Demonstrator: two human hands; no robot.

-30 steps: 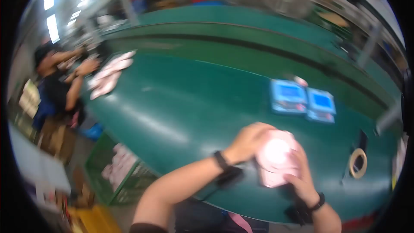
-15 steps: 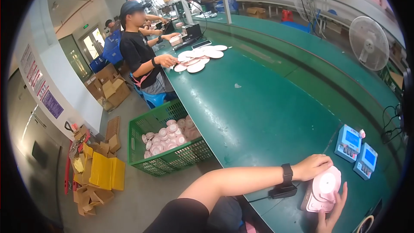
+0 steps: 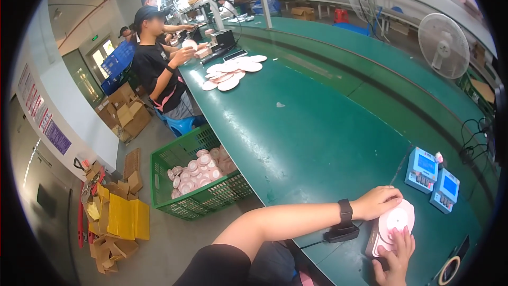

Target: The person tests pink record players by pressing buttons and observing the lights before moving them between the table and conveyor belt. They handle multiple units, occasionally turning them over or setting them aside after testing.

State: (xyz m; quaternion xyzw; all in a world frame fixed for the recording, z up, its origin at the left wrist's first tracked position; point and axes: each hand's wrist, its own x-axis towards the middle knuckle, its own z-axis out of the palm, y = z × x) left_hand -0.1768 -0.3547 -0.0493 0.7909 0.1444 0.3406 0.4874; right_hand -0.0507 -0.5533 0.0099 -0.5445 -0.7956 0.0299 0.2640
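A pink boxy device (image 3: 374,239) with a round, pale pink disc (image 3: 398,217) on it lies on the green table at the lower right. My left hand (image 3: 377,202) reaches over from the left, its fingers bent together over the device's far edge. From the near side, my right hand (image 3: 398,258) grips the device, fingertips on the disc's lower part and thumb by the near end. These fingers hide part of the disc and the device's near face. A dark band (image 3: 345,212) circles my left wrist.
Two blue meters with screens (image 3: 422,169) stand beyond the device. A tape roll (image 3: 450,270) lies at the lower right. A green crate (image 3: 203,201) of pink round parts stands left of the table. A co-worker (image 3: 159,58) sits near piled pale discs (image 3: 233,71). A fan (image 3: 443,46) stands far right.
My right hand has moved from the device's right side onto the disc's lower part. My left hand stays at the far edge. The co-worker has lifted a pale round part.
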